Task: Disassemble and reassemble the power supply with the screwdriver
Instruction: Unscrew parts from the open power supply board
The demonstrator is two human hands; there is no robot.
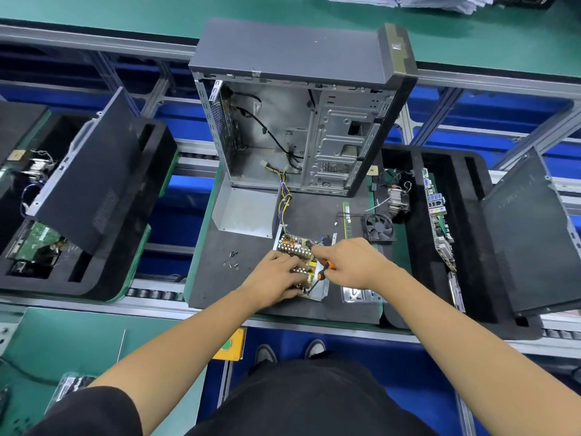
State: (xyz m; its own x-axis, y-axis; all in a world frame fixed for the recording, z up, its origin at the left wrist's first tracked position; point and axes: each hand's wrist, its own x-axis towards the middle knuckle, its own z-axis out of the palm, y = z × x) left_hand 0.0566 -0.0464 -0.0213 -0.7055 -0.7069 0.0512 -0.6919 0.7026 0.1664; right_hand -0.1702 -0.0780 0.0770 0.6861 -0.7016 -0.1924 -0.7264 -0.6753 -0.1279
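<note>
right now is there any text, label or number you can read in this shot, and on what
None can be read.
RAM stick: green label, print too small.
Motherboard in the right tray: markings blurred.
Yellow button box: green button, no legible sign.
Power supply board: no legible print.

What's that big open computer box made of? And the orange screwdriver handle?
The computer case looks like bare sheet metal inside: grey, dully shiny, with stamped ridges and punched holes. Its outer panels look dark and matte, probably painted. The screwdriver handle looks like smooth orange plastic with black parts, maybe rubber.
</note>
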